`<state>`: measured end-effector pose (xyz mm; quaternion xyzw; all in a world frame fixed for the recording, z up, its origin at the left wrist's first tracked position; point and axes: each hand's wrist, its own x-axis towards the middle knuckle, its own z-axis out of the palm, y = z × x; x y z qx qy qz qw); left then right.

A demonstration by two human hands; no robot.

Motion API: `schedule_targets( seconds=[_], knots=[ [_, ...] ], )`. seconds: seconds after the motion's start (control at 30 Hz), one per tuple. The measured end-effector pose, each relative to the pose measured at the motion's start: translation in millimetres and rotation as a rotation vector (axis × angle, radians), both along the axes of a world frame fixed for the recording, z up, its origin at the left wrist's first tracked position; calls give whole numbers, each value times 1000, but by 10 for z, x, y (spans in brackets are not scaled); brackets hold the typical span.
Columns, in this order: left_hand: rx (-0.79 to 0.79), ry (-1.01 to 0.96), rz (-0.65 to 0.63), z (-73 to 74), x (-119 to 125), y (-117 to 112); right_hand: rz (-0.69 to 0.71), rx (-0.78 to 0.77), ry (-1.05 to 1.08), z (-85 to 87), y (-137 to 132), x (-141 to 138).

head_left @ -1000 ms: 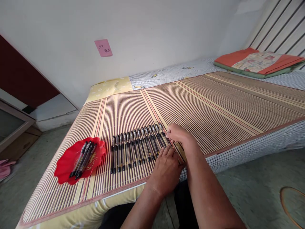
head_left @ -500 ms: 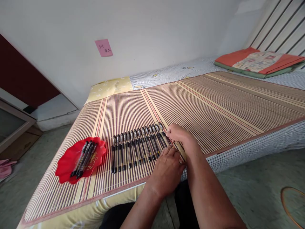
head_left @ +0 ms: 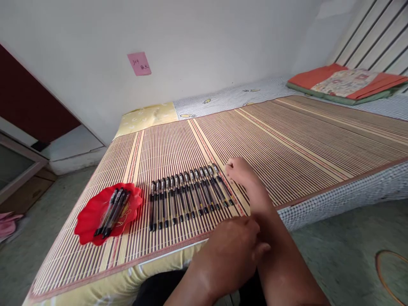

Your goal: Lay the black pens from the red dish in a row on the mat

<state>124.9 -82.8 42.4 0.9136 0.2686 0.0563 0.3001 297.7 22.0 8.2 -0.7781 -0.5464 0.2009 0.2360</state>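
A row of several black-capped pens (head_left: 189, 195) lies side by side on the bamboo mat (head_left: 248, 140), caps pointing away from me. Just past the right end of that row, my right hand (head_left: 240, 170) rests by the last pen's cap, fingers curled in and holding nothing that shows. My left hand (head_left: 228, 248) is nearer to me, over the mat's front edge, against or just in front of my right forearm. Its thumb stands apart, its other fingers are loosely bent and partly hidden, and no object shows in it. More pens (head_left: 114, 212) lie on a red scalloped plate (head_left: 86, 221) at left.
The mat covers a bed with a checked sheet (head_left: 334, 204) hanging at its front edge. Folded orange and floral bedding (head_left: 347, 83) lies at the far right. A pink note (head_left: 139, 63) is stuck on the wall. An orange cord loop (head_left: 387, 272) lies on the floor.
My left hand has drawn back toward me from the right end of the pen row, uncovering the last pens. My right hand has shifted slightly right, off the last pen.
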Motion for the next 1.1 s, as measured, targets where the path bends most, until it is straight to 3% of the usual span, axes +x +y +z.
schedule_targets(
  seconds=[0.13, 0.3, 0.6, 0.67, 0.77, 0.87, 0.97, 1.03, 1.1],
  knots=[
    [-19, 79, -71, 83, 22, -77, -115, 284, 161, 51, 31, 36],
    [60, 3, -106, 42, 9, -46, -129, 528, 214, 19, 75, 58],
    [-14, -94, 65, 29, -228, 152, -109, 688, 262, 72, 65, -17],
    [-34, -120, 161, 61, -443, 253, -119, 718, 268, 71, 64, -12],
    [-1, -156, 407, 102, -996, 476, -137, 742, 296, 81, 48, -5],
    [174, -111, 811, 97, -1722, 734, -151, 725, 333, 134, 6, -21],
    [337, 99, 1178, 29, -2374, 952, -162, 729, 354, 196, -34, -47],
    [378, 276, 1267, -44, -2663, 1055, -160, 741, 366, 219, -47, -56],
    [377, 384, 1269, -126, -2817, 1128, -157, 749, 373, 224, -49, -57]
  ],
)
